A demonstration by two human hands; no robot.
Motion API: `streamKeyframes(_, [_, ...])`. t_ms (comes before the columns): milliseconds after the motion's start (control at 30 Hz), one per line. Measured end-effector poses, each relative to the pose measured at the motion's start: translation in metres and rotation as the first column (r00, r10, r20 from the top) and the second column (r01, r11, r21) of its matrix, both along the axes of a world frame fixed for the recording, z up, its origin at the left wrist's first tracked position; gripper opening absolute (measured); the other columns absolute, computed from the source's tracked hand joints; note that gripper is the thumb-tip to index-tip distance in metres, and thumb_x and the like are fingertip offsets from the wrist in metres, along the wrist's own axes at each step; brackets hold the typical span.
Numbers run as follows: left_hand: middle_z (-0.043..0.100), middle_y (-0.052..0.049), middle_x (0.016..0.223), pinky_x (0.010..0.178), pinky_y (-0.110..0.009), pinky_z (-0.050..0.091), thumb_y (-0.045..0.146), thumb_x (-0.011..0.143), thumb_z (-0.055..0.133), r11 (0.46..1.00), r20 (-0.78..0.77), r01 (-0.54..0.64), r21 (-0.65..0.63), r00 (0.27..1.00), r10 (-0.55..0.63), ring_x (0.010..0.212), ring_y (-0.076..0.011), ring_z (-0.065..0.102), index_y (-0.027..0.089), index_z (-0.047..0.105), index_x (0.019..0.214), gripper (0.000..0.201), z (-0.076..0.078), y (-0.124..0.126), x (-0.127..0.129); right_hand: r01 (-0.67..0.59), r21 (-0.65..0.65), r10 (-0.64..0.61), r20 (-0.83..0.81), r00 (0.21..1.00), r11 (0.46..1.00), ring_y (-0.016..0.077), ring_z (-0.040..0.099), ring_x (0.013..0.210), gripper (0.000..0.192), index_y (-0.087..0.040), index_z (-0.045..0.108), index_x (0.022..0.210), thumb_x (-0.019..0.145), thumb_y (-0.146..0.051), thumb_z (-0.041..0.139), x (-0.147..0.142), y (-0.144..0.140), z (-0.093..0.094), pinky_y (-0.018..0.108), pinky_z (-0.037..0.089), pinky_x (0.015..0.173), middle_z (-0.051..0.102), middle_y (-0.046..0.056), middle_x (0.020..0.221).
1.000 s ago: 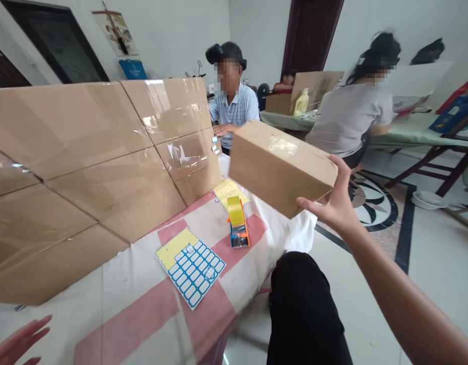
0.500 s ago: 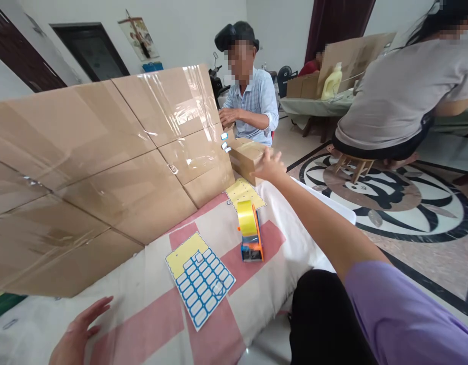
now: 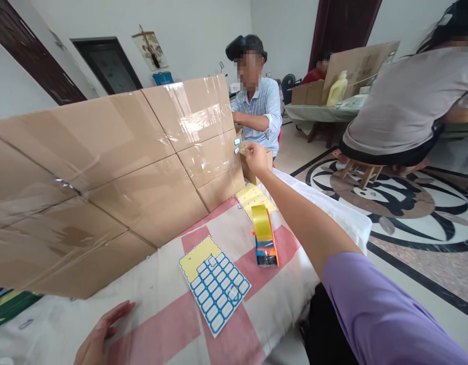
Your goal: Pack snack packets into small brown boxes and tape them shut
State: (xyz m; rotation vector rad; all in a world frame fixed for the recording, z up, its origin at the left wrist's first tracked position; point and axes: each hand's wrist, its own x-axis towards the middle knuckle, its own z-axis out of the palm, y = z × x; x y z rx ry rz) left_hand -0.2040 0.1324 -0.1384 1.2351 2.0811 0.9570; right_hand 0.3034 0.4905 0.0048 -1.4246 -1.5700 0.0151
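White walls (image 3: 203, 30), dark doorway (image 3: 108, 63), maroon curtain (image 3: 344, 23), patterned tile floor (image 3: 408, 203), wooden stool (image 3: 357, 170), wall calendar (image 3: 150, 50)

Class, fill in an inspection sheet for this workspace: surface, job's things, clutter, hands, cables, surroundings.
Surface: pink-and-white cloth over the table.
Job's things: small cardboard box at the far end, under the right hand.
Clutter: tape dispenser, blue label sheet, yellow sheet, taped cardboard wall.
Hands: right on the box; left hand flat on the cloth, holding nothing.
Cables: nothing seen.
Surroundings: other people seated at tables; patterned floor.
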Motion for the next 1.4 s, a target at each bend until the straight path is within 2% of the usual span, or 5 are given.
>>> streamKeyframes(267, [0.071, -0.003, 0.131, 0.124, -0.057, 0.031, 0.065, 0.095, 0.029, 0.999, 0.046, 0.019, -0.026, 0.999, -0.017, 0.14, -0.0306, 0.052, 0.028, 0.072, 0.113, 0.06, -0.001, 0.004, 0.004, -0.232, 0.025, 0.234, -0.058, 0.971, 0.972, 0.0233, 0.061, 0.099, 0.003, -0.021, 0.058, 0.09, 0.088, -0.019, 0.056, -0.002, 0.009, 0.013, 0.035, 0.048, 0.093, 0.067, 0.008, 0.104])
streamKeyframes(633, [0.066, -0.005, 0.137, 0.129, -0.051, 0.025, 0.071, 0.094, 0.034, 1.0, -0.009, 0.012, 0.02, 1.0, -0.011, 0.141, -0.0284, 0.049, 0.026, 0.074, 0.111, 0.062, 0.007, -0.003, 0.026, -0.197, 0.098, 0.214, -0.208, 0.954, 0.976, 0.0188, 0.058, 0.081, 0.018, -0.021, 0.051, 0.083, 0.075, -0.006, 0.046, -0.008, 0.001, 0.009, 0.029, 0.043, 0.076, 0.062, 0.002, 0.084])
streamKeyframes(1067, [0.067, -0.003, 0.132, 0.128, -0.051, 0.025, 0.075, 0.086, 0.045, 0.999, -0.01, 0.017, 0.031, 1.0, -0.017, 0.138, -0.031, 0.052, 0.027, 0.077, 0.105, 0.06, 0.009, -0.001, 0.031, -0.232, 0.122, 0.262, -0.424, 0.867, 0.965, 0.0148, 0.053, 0.074, 0.017, -0.023, 0.041, 0.076, 0.078, -0.023, 0.058, -0.011, 0.015, 0.024, 0.026, 0.044, 0.071, 0.052, -0.002, 0.075])
streamKeyframes(1300, [0.067, -0.004, 0.133, 0.128, -0.051, 0.025, 0.076, 0.086, 0.045, 0.999, -0.007, 0.018, 0.028, 1.0, -0.018, 0.138, -0.0308, 0.051, 0.027, 0.076, 0.105, 0.061, 0.007, -0.001, 0.029, -0.228, 0.094, 0.245, -0.461, 0.853, 0.969, 0.0191, 0.061, 0.083, 0.021, -0.019, 0.055, 0.096, 0.078, -0.024, 0.064, -0.014, 0.033, 0.033, 0.03, 0.05, 0.078, 0.061, 0.001, 0.081])
streamKeyframes(1400, [0.067, -0.004, 0.133, 0.128, -0.052, 0.026, 0.075, 0.086, 0.046, 0.999, -0.018, 0.018, 0.027, 1.0, -0.018, 0.138, -0.0313, 0.051, 0.027, 0.077, 0.104, 0.06, 0.006, -0.002, 0.028, -0.233, 0.085, 0.246, -0.439, 0.864, 0.969, 0.0202, 0.063, 0.083, 0.01, -0.016, 0.062, 0.087, 0.078, -0.021, 0.063, -0.009, 0.035, 0.038, 0.032, 0.051, 0.079, 0.065, 0.004, 0.081])
